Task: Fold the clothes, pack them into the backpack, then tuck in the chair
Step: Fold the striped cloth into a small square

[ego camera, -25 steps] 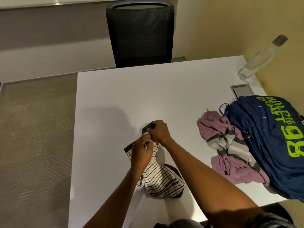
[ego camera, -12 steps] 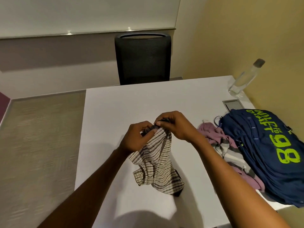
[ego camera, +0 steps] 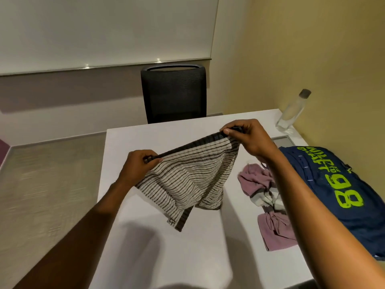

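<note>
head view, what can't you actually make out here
- Chair, head view: seat and base hidden behind the table.
- Navy garment: cut off by the right edge; top print line too distorted to read.
- Pink garment: partly covered by the right forearm.
- Backpack: not visible.
- Striped garment: type unclear, bunched below both grips.

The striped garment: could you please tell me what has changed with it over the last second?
The striped garment was bunched on the table a second ago; both hands have lifted it and spread its dark top edge apart, left hand leftward, right hand rightward. It now hangs open. The pink clothing, blue shirt and bottle kept their places.
</note>
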Motion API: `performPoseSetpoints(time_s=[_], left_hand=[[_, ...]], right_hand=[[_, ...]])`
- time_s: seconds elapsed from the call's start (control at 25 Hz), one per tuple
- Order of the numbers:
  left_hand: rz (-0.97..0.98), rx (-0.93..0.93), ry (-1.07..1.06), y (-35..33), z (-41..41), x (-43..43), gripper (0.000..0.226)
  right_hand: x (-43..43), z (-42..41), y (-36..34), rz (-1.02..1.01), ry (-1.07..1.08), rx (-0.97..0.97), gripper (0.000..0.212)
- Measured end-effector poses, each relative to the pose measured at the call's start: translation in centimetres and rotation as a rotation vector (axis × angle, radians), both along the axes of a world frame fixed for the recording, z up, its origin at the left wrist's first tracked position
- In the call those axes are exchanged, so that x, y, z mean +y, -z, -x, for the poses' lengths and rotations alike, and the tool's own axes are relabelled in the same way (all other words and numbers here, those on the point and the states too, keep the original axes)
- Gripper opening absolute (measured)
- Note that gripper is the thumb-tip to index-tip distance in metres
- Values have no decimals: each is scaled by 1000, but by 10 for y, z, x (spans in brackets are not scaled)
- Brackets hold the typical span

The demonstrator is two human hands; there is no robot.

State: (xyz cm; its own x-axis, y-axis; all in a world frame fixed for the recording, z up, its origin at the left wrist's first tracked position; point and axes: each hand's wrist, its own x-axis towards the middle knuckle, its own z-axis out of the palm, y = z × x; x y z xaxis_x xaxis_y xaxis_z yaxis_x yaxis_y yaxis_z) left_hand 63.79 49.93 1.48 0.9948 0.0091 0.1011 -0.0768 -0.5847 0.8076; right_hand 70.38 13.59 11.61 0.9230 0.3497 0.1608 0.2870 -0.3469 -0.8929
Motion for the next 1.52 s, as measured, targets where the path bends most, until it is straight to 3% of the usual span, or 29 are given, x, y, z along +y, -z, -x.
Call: performPoseSetpoints(time_s=[0.2,0.44,0.56,0.68,0.96,1.2,1.36,1.52], left_hand=[[-140,-52,-147,-12,-25,36,11],[-299,-91,-309,-54,-78,61,15],[-354,-100,-435,-77,-105,70,16],[-239,-94,-499,-93,-125,79,13],[-78,-249,-473,-104,-97,85,15],[-21,-151,-365,-55,-18,83,13],[-27,-7,-282,5,33,74,15],[-157,126,-205,68,77,66,4]], right_hand=[[-27,-33,-6,-3,89,5,12],[-35,-106,-6,434,325,-156,9],[-32,-135,-8,417,432,-125,11],[-28,-153,-13,334,486,-96,24],[-29,-129,-12,197,427,-193,15],[-50,-55,40,265,351,-181,12],[-65,-6,99,324,339,-30,12],[-73,34,151,430,295,67,15]])
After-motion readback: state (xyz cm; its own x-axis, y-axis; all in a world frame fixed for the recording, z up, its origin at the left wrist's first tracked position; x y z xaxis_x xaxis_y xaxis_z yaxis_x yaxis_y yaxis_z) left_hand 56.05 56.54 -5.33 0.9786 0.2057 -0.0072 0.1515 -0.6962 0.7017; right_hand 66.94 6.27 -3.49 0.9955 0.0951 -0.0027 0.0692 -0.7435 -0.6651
